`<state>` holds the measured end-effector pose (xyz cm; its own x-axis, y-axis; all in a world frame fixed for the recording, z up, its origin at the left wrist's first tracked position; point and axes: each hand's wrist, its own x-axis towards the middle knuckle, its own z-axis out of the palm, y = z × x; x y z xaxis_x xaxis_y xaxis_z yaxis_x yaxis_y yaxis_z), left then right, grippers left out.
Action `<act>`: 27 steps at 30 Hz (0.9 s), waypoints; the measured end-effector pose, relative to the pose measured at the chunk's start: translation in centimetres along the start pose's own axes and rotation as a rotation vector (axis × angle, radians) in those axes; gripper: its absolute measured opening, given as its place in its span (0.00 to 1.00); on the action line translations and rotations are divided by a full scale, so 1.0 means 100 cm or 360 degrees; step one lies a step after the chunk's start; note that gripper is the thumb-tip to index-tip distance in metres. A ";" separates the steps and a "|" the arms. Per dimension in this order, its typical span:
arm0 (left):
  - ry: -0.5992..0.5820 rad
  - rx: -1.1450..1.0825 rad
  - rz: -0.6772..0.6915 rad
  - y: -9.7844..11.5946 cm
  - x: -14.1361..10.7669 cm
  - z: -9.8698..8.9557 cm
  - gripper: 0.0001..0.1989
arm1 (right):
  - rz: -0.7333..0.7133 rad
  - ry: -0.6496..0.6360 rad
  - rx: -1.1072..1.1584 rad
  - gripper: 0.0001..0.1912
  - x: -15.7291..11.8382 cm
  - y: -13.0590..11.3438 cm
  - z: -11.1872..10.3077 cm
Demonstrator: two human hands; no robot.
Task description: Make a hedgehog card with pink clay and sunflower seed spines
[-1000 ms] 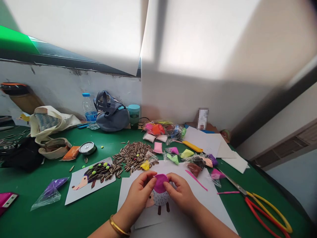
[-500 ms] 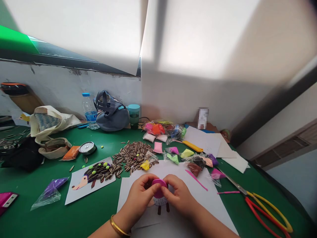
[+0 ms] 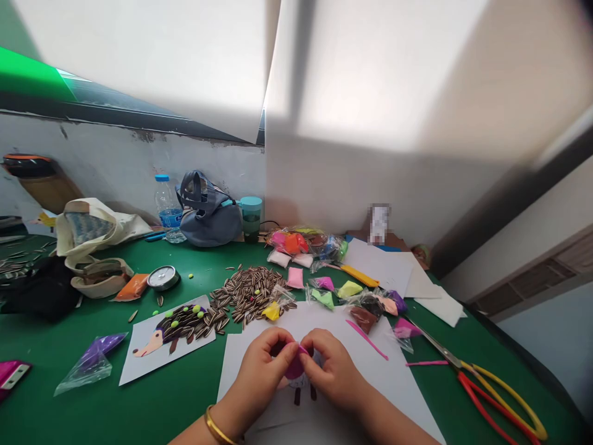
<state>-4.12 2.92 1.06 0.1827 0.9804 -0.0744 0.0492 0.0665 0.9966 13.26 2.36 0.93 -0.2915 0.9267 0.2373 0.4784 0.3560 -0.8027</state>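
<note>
Between my two hands is a flattened piece of magenta clay, pinched at its upper edge. My left hand grips it with thumb and bent forefinger from the left. From the other side my right hand pinches the same edge, the thumbs nearly meeting. Just under the clay lies a white paper sheet with a small drawn figure, partly covered by my fingers, and two dark brown leg-like strips below it. A pink plastic modelling tool rests on the paper to the right.
Striped sunflower seeds are heaped beyond the paper, beside a hedgehog picture. Several clay packets lie behind my right hand. Large scissors occupy the right side. A water bottle, grey bag and cup stand by the wall.
The magenta clay has tipped: its round face showed before, and now its upper edge is pinched between my fingers. Both hands stay in nearly the same place.
</note>
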 end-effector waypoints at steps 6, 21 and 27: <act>0.0032 -0.0038 -0.0007 0.000 0.002 -0.002 0.19 | 0.0038 0.0064 0.0055 0.04 0.001 0.002 -0.002; 0.0032 0.0156 0.0134 -0.004 0.004 -0.005 0.14 | 0.0051 0.0012 0.0019 0.05 0.000 0.004 -0.002; 0.0022 0.0252 0.0222 -0.003 0.003 -0.005 0.10 | 0.0077 0.0014 0.0058 0.05 0.000 0.003 -0.001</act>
<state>-4.56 3.28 0.70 0.1853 0.9805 0.0654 0.1781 -0.0990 0.9790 13.46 2.50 0.77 -0.2613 0.9438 0.2022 0.4613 0.3061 -0.8328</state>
